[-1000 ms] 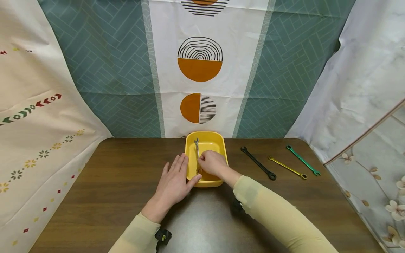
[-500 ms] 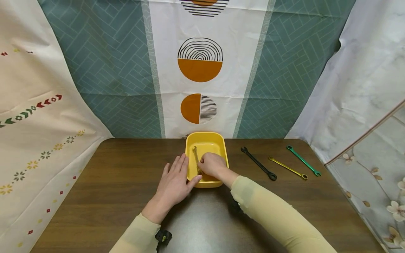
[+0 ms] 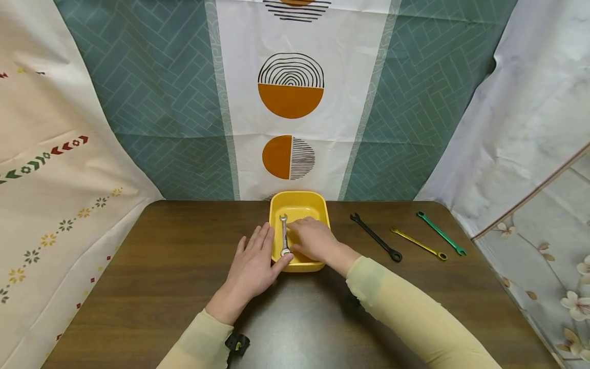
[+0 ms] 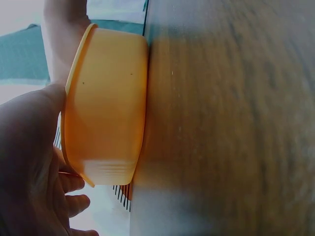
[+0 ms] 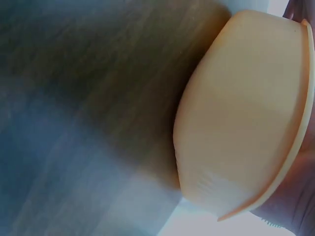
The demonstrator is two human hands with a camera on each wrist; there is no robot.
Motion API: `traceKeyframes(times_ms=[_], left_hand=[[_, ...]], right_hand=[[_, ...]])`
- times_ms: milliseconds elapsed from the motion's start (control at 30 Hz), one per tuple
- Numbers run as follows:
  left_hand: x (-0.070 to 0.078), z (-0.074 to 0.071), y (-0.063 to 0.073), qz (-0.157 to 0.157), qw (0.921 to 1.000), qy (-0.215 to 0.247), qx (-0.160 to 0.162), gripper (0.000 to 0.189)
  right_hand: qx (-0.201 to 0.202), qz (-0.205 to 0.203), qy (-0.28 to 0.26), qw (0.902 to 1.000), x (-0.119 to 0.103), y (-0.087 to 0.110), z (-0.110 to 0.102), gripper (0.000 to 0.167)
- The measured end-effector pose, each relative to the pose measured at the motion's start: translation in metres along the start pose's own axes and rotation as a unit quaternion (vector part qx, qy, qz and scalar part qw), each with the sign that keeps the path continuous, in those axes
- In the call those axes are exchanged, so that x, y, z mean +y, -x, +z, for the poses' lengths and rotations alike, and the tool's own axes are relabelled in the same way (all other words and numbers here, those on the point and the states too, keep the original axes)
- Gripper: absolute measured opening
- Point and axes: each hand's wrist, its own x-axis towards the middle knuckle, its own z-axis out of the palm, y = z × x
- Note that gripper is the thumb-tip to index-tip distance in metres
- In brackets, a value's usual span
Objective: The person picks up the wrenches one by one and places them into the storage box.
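Observation:
A yellow plastic tray (image 3: 301, 267) stands near the table's back edge. Inside it, along the left wall, lies a silver combination wrench (image 3: 284, 237), its open end pointing away. My right hand (image 3: 315, 241) reaches over the tray's right side, its fingers loosely bent just right of the wrench shaft and apart from it. With straight fingers my left hand (image 3: 253, 264) rests against the tray's left rim, the thumb at the front left corner beside the wrench's near end. In the left wrist view, the left fingers (image 4: 74, 204) extend past the tray's rim. The right wrist view hides most of the right hand behind the tray wall.
Right of the tray, a black wrench (image 3: 375, 237), a yellow wrench (image 3: 418, 243) and a green wrench (image 3: 441, 233) lie slanted on the brown wooden table (image 3: 184, 246). A patterned curtain (image 3: 184, 102) hangs behind the table.
The silver wrench has swung from a slant to nearly straight along the tray's left side, its near end now showing. My right hand has let go of it; the left hand has stayed put.

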Motion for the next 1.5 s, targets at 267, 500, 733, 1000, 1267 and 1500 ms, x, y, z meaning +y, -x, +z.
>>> traceKeyframes(times_ms=[267,500,733,1000,1267,1500], left_hand=[[0.001,-0.001,-0.003,-0.003,1.0000,-0.002,0.006,0.097],[0.002,-0.002,-0.003,0.000,1.0000,-0.002,0.010,0.098],[0.003,-0.002,-0.003,-0.005,1.0000,0.004,0.000,0.098],[0.002,-0.001,-0.002,-0.002,1.0000,-0.001,-0.005,0.098],[-0.001,0.000,0.000,0.000,1.0000,-0.002,-0.004,0.094],[0.001,0.000,0.000,0.004,1.0000,0.002,0.002,0.095]], right_hand=[[-0.041,-0.022,0.084,0.9954,0.001,0.003,-0.005,0.071],[-0.061,-0.022,0.112,0.9915,-0.002,0.003,-0.006,0.071],[-0.063,-0.014,0.108,0.9921,-0.003,0.002,-0.002,0.067],[-0.063,-0.010,0.091,0.9938,-0.003,0.001,0.000,0.069],[-0.028,0.010,0.114,0.9930,0.002,0.006,-0.003,0.074],[0.022,0.010,0.118,0.9927,0.012,0.017,-0.006,0.077]])
